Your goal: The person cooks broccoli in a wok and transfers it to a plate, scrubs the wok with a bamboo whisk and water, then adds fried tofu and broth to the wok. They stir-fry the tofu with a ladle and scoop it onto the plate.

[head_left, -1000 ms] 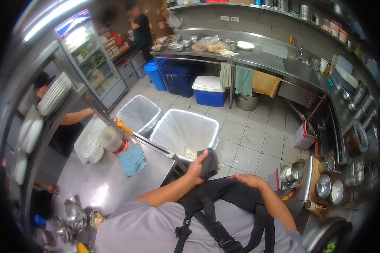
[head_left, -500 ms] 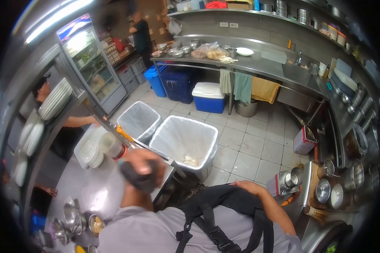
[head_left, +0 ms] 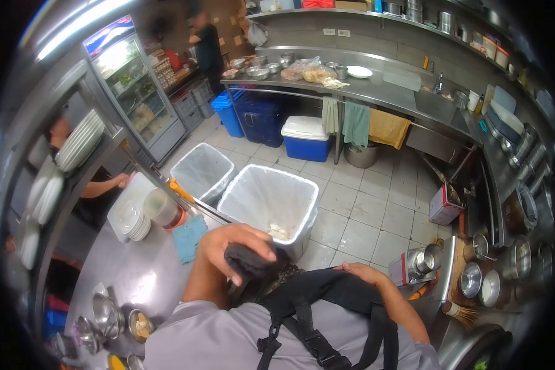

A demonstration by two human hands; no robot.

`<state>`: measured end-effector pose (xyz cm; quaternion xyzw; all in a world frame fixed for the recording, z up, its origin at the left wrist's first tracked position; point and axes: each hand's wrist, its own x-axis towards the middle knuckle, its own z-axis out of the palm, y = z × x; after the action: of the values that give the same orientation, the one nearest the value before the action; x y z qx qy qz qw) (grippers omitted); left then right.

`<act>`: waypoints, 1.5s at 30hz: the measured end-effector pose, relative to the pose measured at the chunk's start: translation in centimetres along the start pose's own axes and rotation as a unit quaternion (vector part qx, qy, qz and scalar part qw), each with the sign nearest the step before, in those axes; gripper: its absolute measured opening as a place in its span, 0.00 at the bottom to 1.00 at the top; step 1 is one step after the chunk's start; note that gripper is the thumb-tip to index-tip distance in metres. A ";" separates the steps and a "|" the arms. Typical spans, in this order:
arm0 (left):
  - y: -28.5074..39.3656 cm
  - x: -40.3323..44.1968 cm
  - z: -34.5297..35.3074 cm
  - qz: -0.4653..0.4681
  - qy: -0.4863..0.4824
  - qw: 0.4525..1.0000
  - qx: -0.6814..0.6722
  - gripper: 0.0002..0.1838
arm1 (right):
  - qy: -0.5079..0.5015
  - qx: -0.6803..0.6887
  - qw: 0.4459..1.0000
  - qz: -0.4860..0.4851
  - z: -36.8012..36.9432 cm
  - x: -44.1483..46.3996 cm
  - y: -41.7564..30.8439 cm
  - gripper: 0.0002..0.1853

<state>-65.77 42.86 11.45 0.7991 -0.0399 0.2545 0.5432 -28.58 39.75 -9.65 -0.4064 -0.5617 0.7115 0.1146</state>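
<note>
My left hand [head_left: 231, 245] grips a dark, bunched cloth-like item [head_left: 250, 263] in front of my chest, near the steel table's edge. Beyond it stands a white-lined bin [head_left: 268, 200] with some pale scraps at the bottom. A blue cloth [head_left: 190, 237] lies on the steel table [head_left: 129, 271], left of that hand. My right hand [head_left: 359, 271] rests at the black strap [head_left: 327, 290] on my front; its fingers are partly visible, and whether they hold anything is unclear.
A second lined bin [head_left: 202, 169] stands further back. Stacked plates [head_left: 132, 222] and metal bowls [head_left: 108, 314] are on the left table. A person [head_left: 95, 185] reaches in at left; another person [head_left: 208, 46] stands at the back. Pots [head_left: 472, 277] sit at right.
My left hand with the dark item swung left over the table, then came back right towards the front of my chest. The person at left has shifted slightly. My right hand stays about where it was.
</note>
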 end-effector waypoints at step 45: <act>-19.5 1.1 8.8 -0.269 0.351 0.681 -0.584 0.20 | 0.387 -0.217 0.884 0.148 -0.8 -3.1 15.7 0.21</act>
<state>-54.99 43.20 -7.06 0.1491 0.2297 0.2841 0.9189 -21.42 33.02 -22.25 -0.7424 -0.5468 0.3662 0.1253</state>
